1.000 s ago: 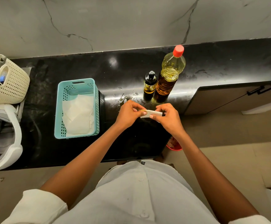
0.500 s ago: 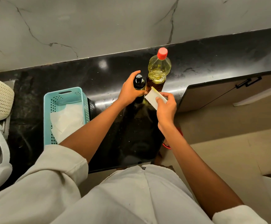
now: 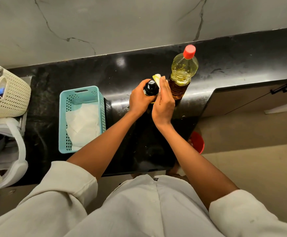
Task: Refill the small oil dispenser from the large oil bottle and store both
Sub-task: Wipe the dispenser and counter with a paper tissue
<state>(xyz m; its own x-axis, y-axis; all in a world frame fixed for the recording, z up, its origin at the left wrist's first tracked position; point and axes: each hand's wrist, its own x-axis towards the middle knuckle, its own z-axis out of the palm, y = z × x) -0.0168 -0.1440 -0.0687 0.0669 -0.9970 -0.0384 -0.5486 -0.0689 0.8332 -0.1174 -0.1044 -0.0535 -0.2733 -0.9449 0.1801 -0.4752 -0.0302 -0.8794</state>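
Plainly, the left hand (image 3: 139,98) grips the small oil dispenser (image 3: 151,88).

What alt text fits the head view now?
A person's left hand grips the small oil dispenser over a black counter while the right hand presses a folded tissue against it. The red-capped large oil bottle stands beside them; a teal basket holding paper sits further left.

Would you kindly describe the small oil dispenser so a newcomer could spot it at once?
On the black countertop, right of the turquoise basket, two bottles are side by side. The small oil dispenser is the left one, gripped by the left hand while the right hand presses a white tissue against it. It is short, dark and black-topped, unlike the tall, clear, red-capped large oil bottle.
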